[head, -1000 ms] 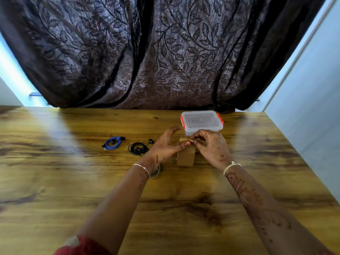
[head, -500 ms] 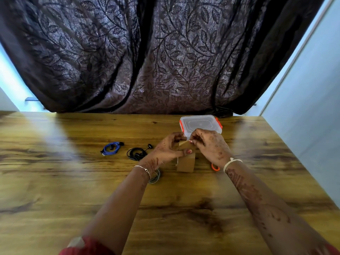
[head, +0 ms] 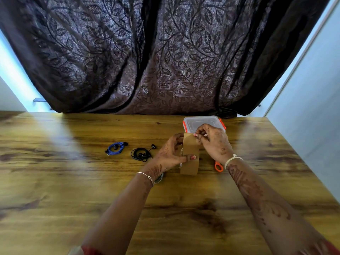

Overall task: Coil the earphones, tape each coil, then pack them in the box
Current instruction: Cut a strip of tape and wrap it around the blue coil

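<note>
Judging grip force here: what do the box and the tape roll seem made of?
The box looks like translucent plastic, smooth and slightly glossy, with orange clips: light shows through it. The tape roll looks matte brown, paper or plastic film, which I cannot tell: its face is flat tan without shine.

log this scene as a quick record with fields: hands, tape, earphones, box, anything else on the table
left hand: grips the tape roll, held on edge
right hand: fingertips pinch at the roll's top edge
blue earphones: coiled, on the table
black earphones: coiled, right of the blue pair
taped coils: cannot tell
box: lid on, behind the hands
scissors: orange handle shows by the right wrist
</note>
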